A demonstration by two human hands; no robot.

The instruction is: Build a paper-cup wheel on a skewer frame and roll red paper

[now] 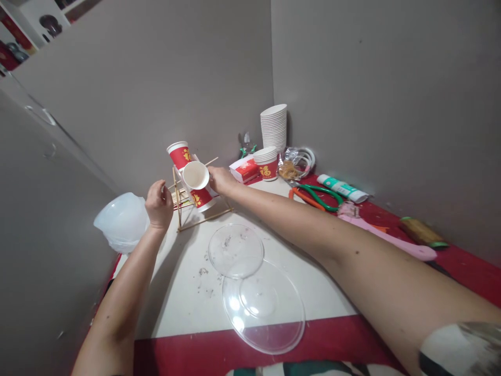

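A small frame of thin wooden sticks [203, 215] stands on the white board near the back wall. Red and white paper cups are fixed on it: one upright at the top [179, 154], one with its open mouth facing me [195, 175], one lower down [203, 199]. My left hand [158, 203] is closed in a pinch on the left end of a stick that runs through the cups. At the right side of the cups, my right hand [219, 179] is closed around the stick's other end.
Two clear plastic discs [235, 249] [270, 318] lie in front of the frame amid crumbs. A white plastic bag [122, 222] is at the left. Stacked white cups [274, 128], red cups [266, 163], a red box [245, 169], green and orange pliers [319, 197], a tube and pink tool lie right.
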